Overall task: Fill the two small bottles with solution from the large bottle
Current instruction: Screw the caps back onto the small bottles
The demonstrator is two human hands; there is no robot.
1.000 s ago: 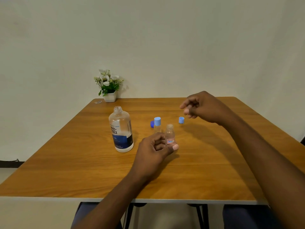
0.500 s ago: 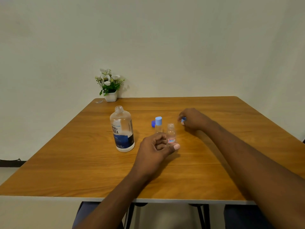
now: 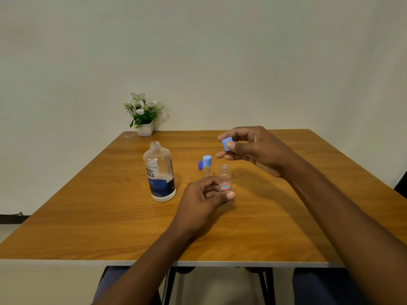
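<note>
Dark blue cap [image 3: 200,165] half behind capped bottle [image 3: 207,167]

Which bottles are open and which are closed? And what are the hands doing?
large bottle: open, upright, cap off.
dark blue cap: lying on the table.
capped small bottle: closed, upright.
open small bottle: uncapped, upright, held by left hand.
light blue cap: pinched in right hand.

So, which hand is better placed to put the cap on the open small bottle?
The right hand: it pinches the light blue cap close above the open small bottle, while the left hand grips that bottle's base and steadies it.
</note>
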